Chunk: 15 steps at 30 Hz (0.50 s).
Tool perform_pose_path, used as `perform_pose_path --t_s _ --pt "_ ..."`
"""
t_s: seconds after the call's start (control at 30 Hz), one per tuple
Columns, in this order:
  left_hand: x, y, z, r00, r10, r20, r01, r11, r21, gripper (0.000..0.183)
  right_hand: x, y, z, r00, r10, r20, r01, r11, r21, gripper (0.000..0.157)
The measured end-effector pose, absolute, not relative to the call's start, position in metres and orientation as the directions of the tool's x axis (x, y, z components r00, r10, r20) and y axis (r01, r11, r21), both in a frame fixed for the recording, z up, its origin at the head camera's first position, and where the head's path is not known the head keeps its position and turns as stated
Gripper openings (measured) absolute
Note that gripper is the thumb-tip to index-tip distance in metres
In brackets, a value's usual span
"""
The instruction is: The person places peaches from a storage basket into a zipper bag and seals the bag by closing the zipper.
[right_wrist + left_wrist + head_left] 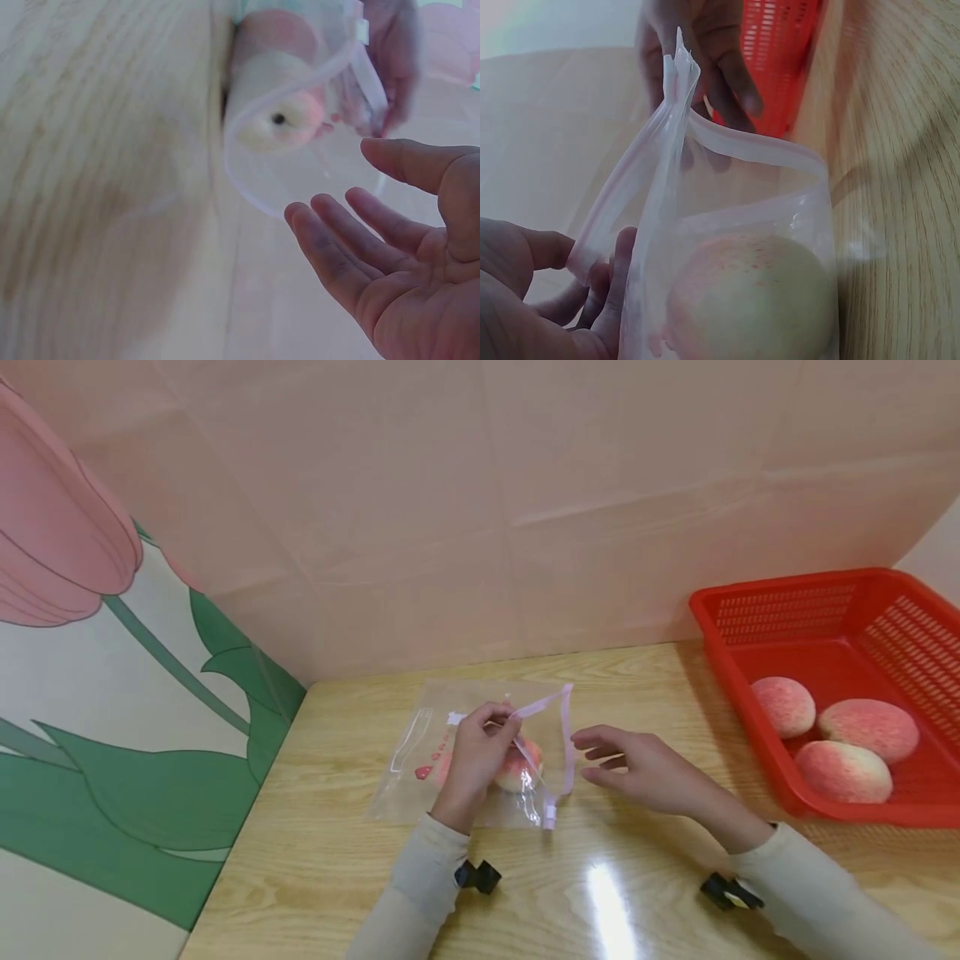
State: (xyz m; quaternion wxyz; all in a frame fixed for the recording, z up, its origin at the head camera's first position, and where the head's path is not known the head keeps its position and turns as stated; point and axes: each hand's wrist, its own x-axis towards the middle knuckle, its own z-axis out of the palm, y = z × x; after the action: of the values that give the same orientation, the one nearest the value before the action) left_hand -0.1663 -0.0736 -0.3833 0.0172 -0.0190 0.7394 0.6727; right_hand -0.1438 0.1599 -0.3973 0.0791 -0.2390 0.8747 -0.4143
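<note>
The left hand (480, 747) pinches the rim of a clear zip bag (491, 814) between thumb and fingers, holding the mouth parted; its forearm reaches forward, the hand arched over the bag. Inside, a peach (519, 770) sits just right of that hand, beneath the fingertips. The right hand (637, 764) is empty, fingers loosely bent and thumb apart, its tips just beside the bag's mouth; whether they touch is unclear. Its forearm slants inward above the desk (315, 827). Right of it stands a red basket (795, 652) with three peaches (868, 729).
</note>
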Motion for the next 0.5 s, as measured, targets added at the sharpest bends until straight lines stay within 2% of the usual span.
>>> perform_pose_path --t_s 0.23,0.5 --pt "-0.168 -0.074 -0.383 -0.999 -0.035 0.003 -0.002 0.134 0.991 0.014 -0.134 0.183 -0.381 -0.876 -0.471 0.103 -0.395 0.579 -0.713 0.042" --pt "-0.169 -0.076 -0.381 -0.999 -0.036 -0.010 -0.013 0.069 0.998 0.016 -0.129 0.211 -0.370 -0.891 -0.443 0.099 -0.392 0.642 -0.659 0.041"
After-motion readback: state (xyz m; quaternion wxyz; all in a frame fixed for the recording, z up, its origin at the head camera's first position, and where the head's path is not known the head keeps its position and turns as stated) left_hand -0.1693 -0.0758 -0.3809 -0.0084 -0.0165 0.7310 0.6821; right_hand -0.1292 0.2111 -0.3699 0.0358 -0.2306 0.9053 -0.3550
